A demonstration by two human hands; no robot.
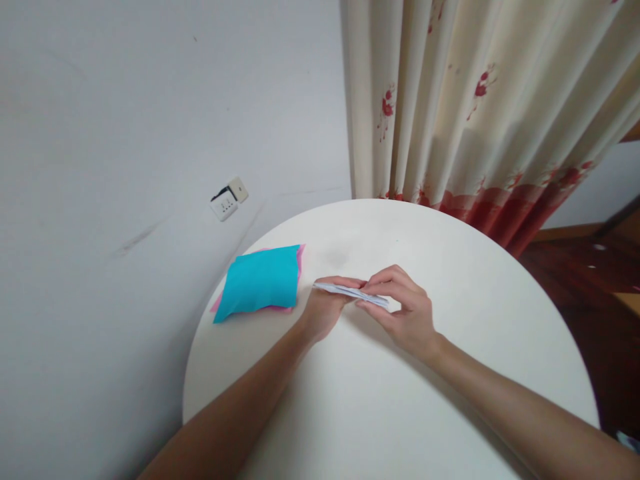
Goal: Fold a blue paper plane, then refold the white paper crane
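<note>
Head view, only camera. Round white table (450, 413) set against a grey wall; floral curtain (475, 100) behind, wall socket (229, 199) at left.

Both hands meet over the table's middle. Left hand (325, 308) pinches the left end of a folded pale paper piece (350, 292), thumb on top, fingers beneath. Right hand (407, 310) closes on the right end, fingertips pressed along the upper edge. Both grips are tight on the paper, with no gap visible. The piece is seen edge-on, held just above the tabletop; several layers show.

Stack of coloured sheets (260, 281), blue on top with pink under it, lies near the left hand but apart from it, untouched.

Judgement: a fold is being pressed or sharpened, mid-way in paper folding. Next move likely calls for even fingertip pressure along the crease while the left hand keeps the layers aligned.
</note>
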